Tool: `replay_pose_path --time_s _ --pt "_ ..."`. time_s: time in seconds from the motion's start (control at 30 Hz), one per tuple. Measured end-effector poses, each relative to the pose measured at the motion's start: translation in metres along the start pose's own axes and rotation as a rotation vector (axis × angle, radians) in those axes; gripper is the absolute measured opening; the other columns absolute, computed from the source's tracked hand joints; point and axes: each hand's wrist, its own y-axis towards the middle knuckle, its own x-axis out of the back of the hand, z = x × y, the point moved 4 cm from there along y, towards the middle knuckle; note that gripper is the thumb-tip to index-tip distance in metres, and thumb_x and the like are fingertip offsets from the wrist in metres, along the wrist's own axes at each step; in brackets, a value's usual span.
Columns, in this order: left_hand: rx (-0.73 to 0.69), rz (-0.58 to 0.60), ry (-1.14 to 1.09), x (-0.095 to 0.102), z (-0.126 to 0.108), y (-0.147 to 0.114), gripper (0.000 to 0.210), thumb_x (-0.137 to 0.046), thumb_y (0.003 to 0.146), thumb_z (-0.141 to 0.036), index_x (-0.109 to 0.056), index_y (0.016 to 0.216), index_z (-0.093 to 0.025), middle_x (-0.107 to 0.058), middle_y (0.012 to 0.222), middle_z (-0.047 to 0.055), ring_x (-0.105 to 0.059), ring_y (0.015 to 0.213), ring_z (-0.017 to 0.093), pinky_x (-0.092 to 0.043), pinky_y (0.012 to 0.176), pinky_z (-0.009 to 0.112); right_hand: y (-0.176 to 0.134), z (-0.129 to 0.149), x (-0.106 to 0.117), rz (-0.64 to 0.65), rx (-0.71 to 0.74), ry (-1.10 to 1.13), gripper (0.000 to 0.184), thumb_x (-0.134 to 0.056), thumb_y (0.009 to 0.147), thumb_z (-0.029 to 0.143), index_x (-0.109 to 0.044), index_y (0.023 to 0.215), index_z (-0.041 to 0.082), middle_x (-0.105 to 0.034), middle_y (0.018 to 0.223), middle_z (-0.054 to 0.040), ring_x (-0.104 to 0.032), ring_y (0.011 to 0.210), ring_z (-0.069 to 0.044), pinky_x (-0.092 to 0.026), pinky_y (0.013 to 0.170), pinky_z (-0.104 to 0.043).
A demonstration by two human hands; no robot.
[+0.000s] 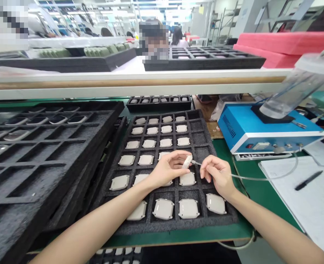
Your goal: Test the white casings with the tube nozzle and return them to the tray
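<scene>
Between the thumb and fingers of my left hand (174, 167), a white watch case (187, 161) is held on edge above the tray. My right hand (217, 174) pinches a thin suction pen (197, 162) with a clear hose (263, 179) running off to the right. The pen's tip points at the case's edge; whether it touches cannot be told. Below both hands lies a black foam tray (162, 228), with white watch cases such as this one (188, 208) in many pockets. Part of the tray is hidden by my left forearm.
On the left, stacked foam trays (52, 176) hold several dark-faced watch parts. A blue machine (261, 132) with a clear cylinder (285, 88) stands at the right, above papers (291, 194) and a black pen (308, 180). A white shelf rail (162, 90) crosses behind.
</scene>
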Motion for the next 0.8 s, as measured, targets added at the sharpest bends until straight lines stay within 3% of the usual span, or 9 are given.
replay_pose_path --time_s 0.43,0.8 --pt "-0.001 -0.044 0.071 0.0011 -0.0035 0.0003 0.047 -0.078 0.063 -0.02 -0.061 0.106 -0.017 -0.07 0.101 0.008 -0.067 0.095 0.022 -0.05 0.092 0.038 0.0071 0.0043 -0.0038 -0.041 -0.065 0.039 0.008 -0.05 0.069 0.02 -0.056 0.065 0.016 -0.057 0.045 0.0029 -0.037 0.033 -0.006 -0.026 0.035 -0.018" --pt "-0.012 -0.053 0.094 0.0022 -0.0043 0.0007 0.043 -0.078 0.063 -0.018 -0.062 0.103 -0.017 -0.07 0.099 0.008 -0.066 0.096 0.022 -0.051 0.091 0.037 0.007 0.004 -0.0042 -0.006 -0.053 0.079 0.009 -0.048 0.07 0.018 -0.056 0.066 0.016 -0.058 0.048 0.0029 -0.037 0.033 -0.005 -0.027 0.035 -0.018"
